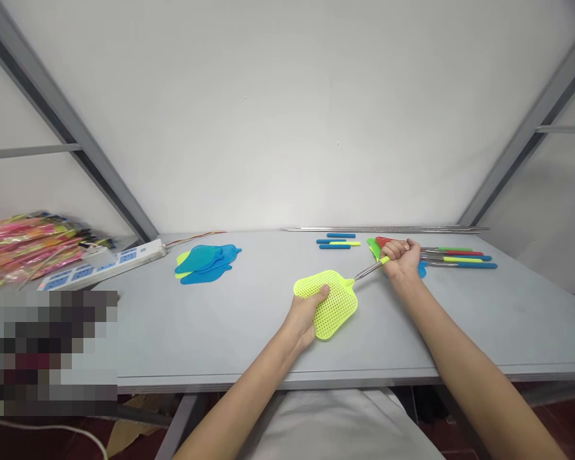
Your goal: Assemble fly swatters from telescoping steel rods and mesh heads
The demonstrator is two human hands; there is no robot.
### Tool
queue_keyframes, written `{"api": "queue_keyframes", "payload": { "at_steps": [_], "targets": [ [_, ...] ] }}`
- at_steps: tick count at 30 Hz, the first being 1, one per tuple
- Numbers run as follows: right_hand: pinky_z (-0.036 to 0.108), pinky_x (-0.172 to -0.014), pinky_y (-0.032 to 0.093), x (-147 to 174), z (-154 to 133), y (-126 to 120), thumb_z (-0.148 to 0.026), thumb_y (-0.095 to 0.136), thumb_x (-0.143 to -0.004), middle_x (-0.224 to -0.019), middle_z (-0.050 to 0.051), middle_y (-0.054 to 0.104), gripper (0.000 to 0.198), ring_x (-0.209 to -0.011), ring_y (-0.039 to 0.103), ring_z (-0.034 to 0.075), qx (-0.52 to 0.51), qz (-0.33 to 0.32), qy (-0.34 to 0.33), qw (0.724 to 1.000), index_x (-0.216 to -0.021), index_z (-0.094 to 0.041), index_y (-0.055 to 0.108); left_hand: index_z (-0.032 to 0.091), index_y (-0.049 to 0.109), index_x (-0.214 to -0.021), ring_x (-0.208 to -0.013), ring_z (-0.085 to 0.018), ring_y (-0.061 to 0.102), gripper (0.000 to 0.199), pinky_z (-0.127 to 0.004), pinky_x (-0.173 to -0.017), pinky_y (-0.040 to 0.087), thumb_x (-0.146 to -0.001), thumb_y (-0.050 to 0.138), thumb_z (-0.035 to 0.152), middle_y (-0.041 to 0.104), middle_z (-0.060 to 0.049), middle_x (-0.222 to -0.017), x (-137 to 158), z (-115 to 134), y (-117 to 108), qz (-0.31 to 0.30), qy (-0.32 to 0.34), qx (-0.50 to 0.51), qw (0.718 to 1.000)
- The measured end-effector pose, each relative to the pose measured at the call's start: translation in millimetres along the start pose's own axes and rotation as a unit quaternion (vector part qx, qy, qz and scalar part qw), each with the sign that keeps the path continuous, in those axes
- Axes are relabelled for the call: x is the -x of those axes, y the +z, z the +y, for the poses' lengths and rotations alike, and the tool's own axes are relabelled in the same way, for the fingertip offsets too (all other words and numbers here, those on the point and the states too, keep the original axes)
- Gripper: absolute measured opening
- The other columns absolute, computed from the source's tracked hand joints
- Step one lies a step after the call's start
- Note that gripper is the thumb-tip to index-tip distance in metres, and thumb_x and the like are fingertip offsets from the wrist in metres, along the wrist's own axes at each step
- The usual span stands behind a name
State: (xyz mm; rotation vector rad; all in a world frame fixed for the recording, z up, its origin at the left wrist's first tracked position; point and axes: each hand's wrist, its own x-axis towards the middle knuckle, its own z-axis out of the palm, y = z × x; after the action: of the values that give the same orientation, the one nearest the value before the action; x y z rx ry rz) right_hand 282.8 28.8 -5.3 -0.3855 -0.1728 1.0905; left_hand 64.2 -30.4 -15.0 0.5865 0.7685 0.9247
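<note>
A yellow fly swatter (336,313) with a perforated head and a short metal rod is held between my two hands over the table. My left hand (306,316) grips the head, thumb on top and fingers beneath. Closed around the yellow handle at the rod's far end is my right hand (402,259). Just behind that hand lie several swatters with a red head (382,241), a green head (374,248) and metal rods with coloured handles (469,265), partly hidden by it. Blue and yellow loose swatter heads (206,265) are piled on the left.
Several blue and yellow handles (335,246) lie near the back. Long thin metal rods (388,229) run along the wall. On the left sit a white power strip (110,265) with wires and a heap of plastic-wrapped colourful goods (23,249). The grey table (196,345) ends before my lap.
</note>
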Motion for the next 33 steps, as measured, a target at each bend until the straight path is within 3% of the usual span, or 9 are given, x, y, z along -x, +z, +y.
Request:
{"api": "queue_keyframes", "payload": {
  "at_steps": [7,12,16,22,27,33],
  "targets": [
    [0.012,-0.029,0.028,4,11,6,-0.036,0.020,-0.084,-0.038,-0.009,0.024,0.040,-0.029,0.025,0.004,0.084,0.013,-0.023,0.996,-0.051,-0.018,0.032,0.015,0.055,-0.099,-0.090,-0.024,0.056,0.034,-0.037,-0.079,0.046,-0.067,0.063,0.025,0.058,-0.011,-0.103,3,-1,3,-0.049,0.048,-0.008,0.998],
    [0.015,-0.037,0.037,15,27,16,-0.029,0.043,-0.078,-0.052,-0.006,0.043,0.017,-0.042,0.043,0.005,0.202,-0.028,-0.005,0.979,-0.065,-0.018,0.048,0.016,0.056,-0.098,-0.088,-0.021,0.057,0.033,-0.033,-0.078,0.047,-0.068,0.063,0.026,0.060,-0.009,-0.101,2,2,3,-0.032,0.081,0.015,0.996],
    [0.014,-0.031,0.030,24,32,17,-0.026,0.059,-0.066,-0.052,-0.005,0.045,0.011,-0.040,0.042,0.005,0.297,-0.079,0.069,0.949,-0.068,-0.016,0.054,0.016,0.055,-0.100,-0.085,-0.020,0.058,0.034,-0.031,-0.077,0.047,-0.068,0.062,0.025,0.061,-0.008,-0.098,1,5,2,-0.010,0.102,0.030,0.994],
    [0.015,-0.029,0.032,24,17,16,-0.023,0.065,-0.063,-0.056,0.002,0.053,0.017,-0.042,0.048,0.008,0.382,-0.120,0.197,0.895,-0.072,-0.010,0.059,0.015,0.056,-0.099,-0.083,-0.019,0.059,0.033,-0.029,-0.074,0.047,-0.068,0.062,0.024,0.061,-0.009,-0.096,0,5,0,0.002,0.100,0.029,0.995],
    [0.013,-0.031,0.036,11,8,9,-0.021,0.062,-0.067,-0.052,0.000,0.051,0.011,-0.040,0.046,0.006,0.382,-0.084,0.169,0.905,-0.067,-0.010,0.058,0.014,0.058,-0.094,-0.083,-0.019,0.058,0.027,-0.029,-0.073,0.047,-0.070,0.059,0.027,0.061,-0.010,-0.097,-1,3,-3,-0.027,0.089,-0.009,0.996],
    [0.014,-0.027,0.032,-4,-6,-2,-0.019,0.059,-0.067,-0.044,-0.004,0.046,0.009,-0.034,0.043,0.006,0.361,-0.010,0.109,0.926,-0.065,-0.012,0.055,0.013,0.059,-0.088,-0.078,-0.018,0.060,0.023,-0.028,-0.070,0.047,-0.072,0.055,0.029,0.059,-0.011,-0.100,1,5,-4,-0.045,0.073,-0.062,0.994]
  ]
}}
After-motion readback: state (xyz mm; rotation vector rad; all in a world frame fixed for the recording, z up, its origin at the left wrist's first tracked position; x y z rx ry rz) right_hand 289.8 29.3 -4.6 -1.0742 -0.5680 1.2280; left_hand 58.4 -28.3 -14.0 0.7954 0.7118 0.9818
